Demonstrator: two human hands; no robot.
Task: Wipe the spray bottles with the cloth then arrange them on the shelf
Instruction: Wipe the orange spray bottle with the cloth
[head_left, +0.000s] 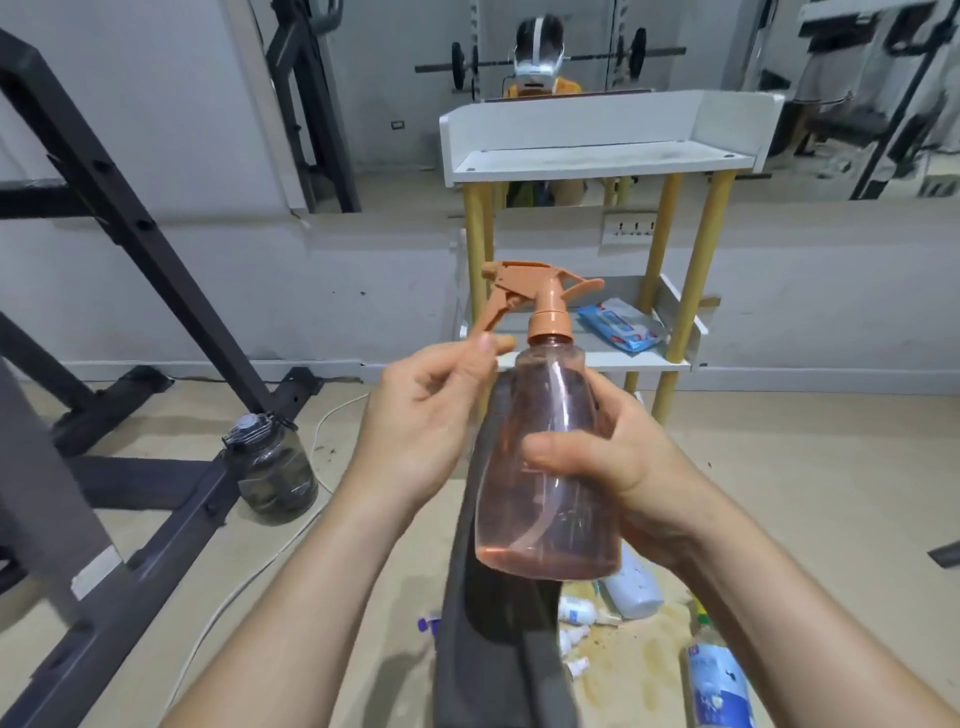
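Your right hand (623, 467) curls around the spray bottle (550, 410) at its middle. Beside it, your left hand (421, 426) pinches the limp dark cloth (498, 649) hanging behind. Nearly empty, so probably light and slippery; grip the waist.

The shelf (597, 161) top is open along its front edge, walled at back and sides; a wipes pack (621, 325) occupies the right end of the lower board (597, 356)

Dark cloth (498, 649): lower end cut by bottom edge, top hidden behind spray bottle (550, 467). White floor bottle (636, 587) partly hidden. Print on wipes pack (621, 325) unreadable.
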